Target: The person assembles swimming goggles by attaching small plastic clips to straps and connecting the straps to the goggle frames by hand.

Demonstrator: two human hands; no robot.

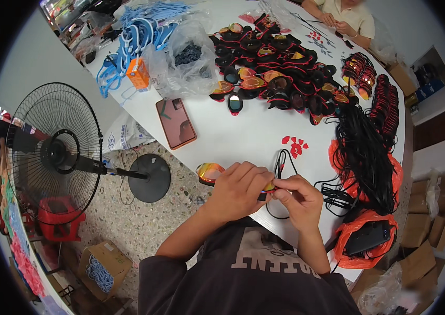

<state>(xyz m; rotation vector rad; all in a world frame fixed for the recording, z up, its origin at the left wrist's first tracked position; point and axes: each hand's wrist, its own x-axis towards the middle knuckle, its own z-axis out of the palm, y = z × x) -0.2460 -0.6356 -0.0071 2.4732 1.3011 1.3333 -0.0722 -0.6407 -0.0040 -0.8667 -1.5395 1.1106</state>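
holding a pair of mirrored goggles [210, 173] right at the near edge of the bench [249, 134], close to the body. the left hand [239, 190] has its grip wrapped over the middle, and the right hand [299, 197] has thumb and index pinching the right-hand end, where a black cord [280, 155] loops out onto the bench. my guess is the left steadies the frame so the right fingertips can work that small spot (fingers cover it, so i can't tell how the cord sits there). long axis runs left to right, dipping a bit toward the right, with the orange lens facing up at the wearer. red bits [296, 146] lie just beyond the hands and black straps [364, 157] off to the right, probably for easy reach. the goggle pile [275, 79] is farther back, likely to save working room.
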